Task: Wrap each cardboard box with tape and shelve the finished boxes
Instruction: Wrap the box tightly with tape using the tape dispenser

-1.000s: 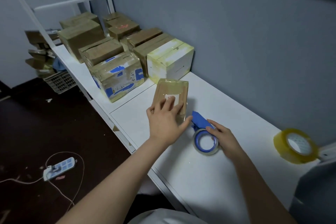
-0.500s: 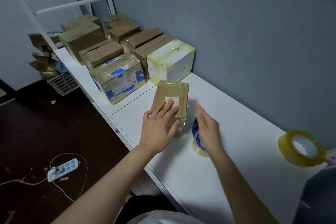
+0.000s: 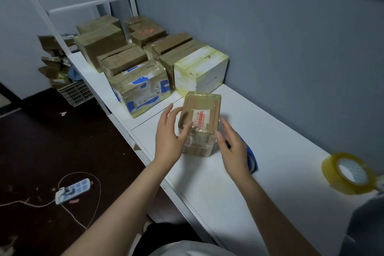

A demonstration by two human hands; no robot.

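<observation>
Head view, fingers: your left hand (image 3: 168, 141) cups the small box (image 3: 200, 118) from its left. The thumb lies on the near top edge and the fingers (image 3: 167, 113) are straight and spread wide, not closed round it.
Right fingers: your right hand (image 3: 234, 151) is flat and wide with its palm turned to the box's right side, just beside it. Whether it touches, you cannot tell from here.
Why so: two open palms bracketing the box look like the set-up for lifting or turning it.
Box: it stands on the counter (image 3: 280, 135). Glossy tape covers the top and near face, over a red-printed label. It looks wrapped, so shelving seems next.
Blue tape roll (image 3: 252, 158): on the counter behind your right hand, partly hidden and within reach.
Yellowish tape roll (image 3: 349, 174): far right on the counter, well apart and blurred.
Finished boxes (image 3: 141, 87): they are clustered on the shelf (image 3: 87, 68) that abuts the counter's far end, against the wall. A white box (image 3: 201, 72) is nearest yours.
Room: grey wall (image 3: 270, 27) and a dark floor (image 3: 31, 141) with a power strip (image 3: 72, 190) and a crate (image 3: 75, 93).
</observation>
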